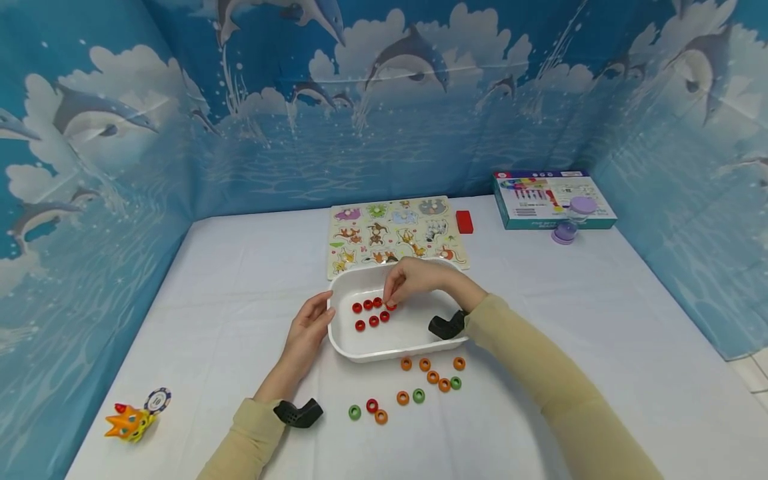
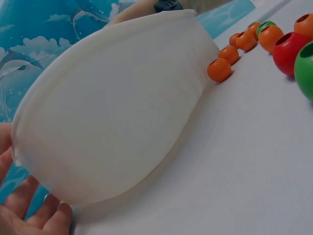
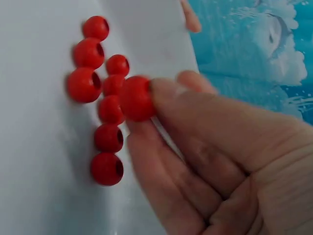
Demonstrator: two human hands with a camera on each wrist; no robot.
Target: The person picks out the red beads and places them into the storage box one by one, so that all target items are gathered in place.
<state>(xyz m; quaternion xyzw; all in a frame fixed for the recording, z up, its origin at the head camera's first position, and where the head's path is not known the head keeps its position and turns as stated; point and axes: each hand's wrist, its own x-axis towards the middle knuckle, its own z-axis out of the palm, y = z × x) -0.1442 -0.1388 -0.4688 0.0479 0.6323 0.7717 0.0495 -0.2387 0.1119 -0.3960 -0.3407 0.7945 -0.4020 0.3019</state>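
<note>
A white oblong tray [image 1: 384, 355] stands mid-table with several red beads [image 1: 360, 325] in rough rows inside it. My right hand [image 1: 417, 277] reaches over the tray. In the right wrist view, its thumb and fingertips pinch one red bead [image 3: 137, 99] above the others. My left hand [image 1: 310, 327] touches the tray's left end. From the left wrist, its fingers [image 2: 46, 211] show loosely bent against the outer wall and low edge. In front of the tray lie loose orange beads [image 1: 425, 364], green beads [image 1: 419, 396] and one red bead [image 1: 372, 405].
Behind the tray lies a wooden animal puzzle board [image 1: 396, 230], with a red block [image 1: 465, 222] beside it. A boxed set [image 1: 549, 200] and a purple-capped container [image 1: 573, 219] are at the back right. An orange-yellow toy [image 1: 129, 423] and a round chip [image 1: 158, 401] lie front left.
</note>
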